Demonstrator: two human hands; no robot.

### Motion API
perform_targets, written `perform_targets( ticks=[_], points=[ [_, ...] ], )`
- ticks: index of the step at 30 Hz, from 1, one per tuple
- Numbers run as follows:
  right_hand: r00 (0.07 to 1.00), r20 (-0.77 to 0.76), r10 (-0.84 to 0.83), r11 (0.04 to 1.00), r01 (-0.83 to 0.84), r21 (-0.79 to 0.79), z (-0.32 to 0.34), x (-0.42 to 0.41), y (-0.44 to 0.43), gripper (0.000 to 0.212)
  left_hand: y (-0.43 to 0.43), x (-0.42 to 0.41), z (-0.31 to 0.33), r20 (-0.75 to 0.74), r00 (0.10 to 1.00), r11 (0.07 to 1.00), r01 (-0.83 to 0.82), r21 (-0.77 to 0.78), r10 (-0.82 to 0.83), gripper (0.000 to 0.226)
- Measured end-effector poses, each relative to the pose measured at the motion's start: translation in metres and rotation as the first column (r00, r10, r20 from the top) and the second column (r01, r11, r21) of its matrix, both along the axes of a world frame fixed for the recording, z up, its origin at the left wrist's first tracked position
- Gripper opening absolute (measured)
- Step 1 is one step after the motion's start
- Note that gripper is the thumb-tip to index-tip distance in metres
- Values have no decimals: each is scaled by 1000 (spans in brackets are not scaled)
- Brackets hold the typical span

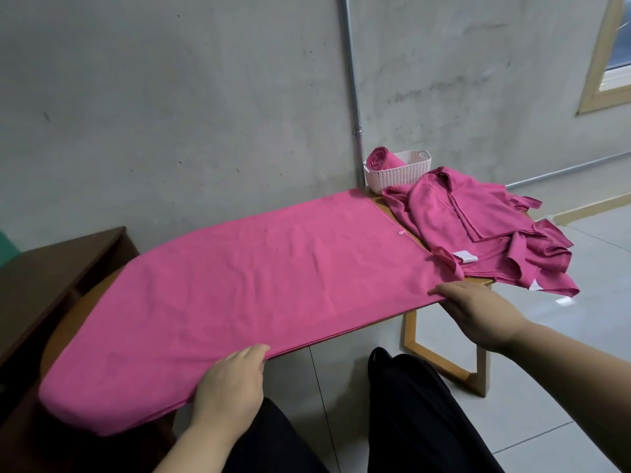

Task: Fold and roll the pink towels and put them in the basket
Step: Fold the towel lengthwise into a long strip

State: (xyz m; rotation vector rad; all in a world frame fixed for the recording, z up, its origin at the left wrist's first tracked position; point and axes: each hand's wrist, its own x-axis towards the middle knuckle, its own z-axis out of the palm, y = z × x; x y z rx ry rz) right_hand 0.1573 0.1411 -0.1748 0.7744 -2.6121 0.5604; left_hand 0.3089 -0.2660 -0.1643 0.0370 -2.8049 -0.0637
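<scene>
The folded pink towel lies flat along the tabletop, well short of the basket. The right hand presses its near edge with straight fingers. The left hand rests there too, but whether it grips cannot be told. Recommend squaring the layers and smoothing creases before rolling tightly.
</scene>
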Motion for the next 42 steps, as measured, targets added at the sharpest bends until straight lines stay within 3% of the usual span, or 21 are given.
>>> perform_targets(
  ticks=[3,9,15,20,26,31,38,42],
  points=[
    [991,131,-28,1000,26,18,16,12,5,14,3,7,11,-4,1000,1000,20,10,-20,12],
    [948,311,-64,995,84,-51,50,31,12,24,5,20,44,25,994,990,102,98,-105,12],
    [950,276,-143,951,209,-226,80,23,20,28,0,16,81,30,993,976,103,193,-111,13],
    [944,181,-276,899,320,-298,95,-10,-8,11,-10,-19,86,-3,999,969,37,245,-37,23],
    [901,192,-389,830,433,-352,102,-87,-49,22,-30,-96,85,-59,993,974,-84,211,99,19],
    [889,183,-420,846,456,-276,99,-179,-86,19,-49,-186,87,17,980,980,-197,30,196,17],
    [857,203,-474,830,511,-224,80,-315,-128,19,-88,-335,88,-43,983,979,-182,-88,179,20],
    [839,230,-493,833,532,-153,50,-384,-148,21,-104,-415,59,86,971,969,-209,-134,222,22]
  ],
)
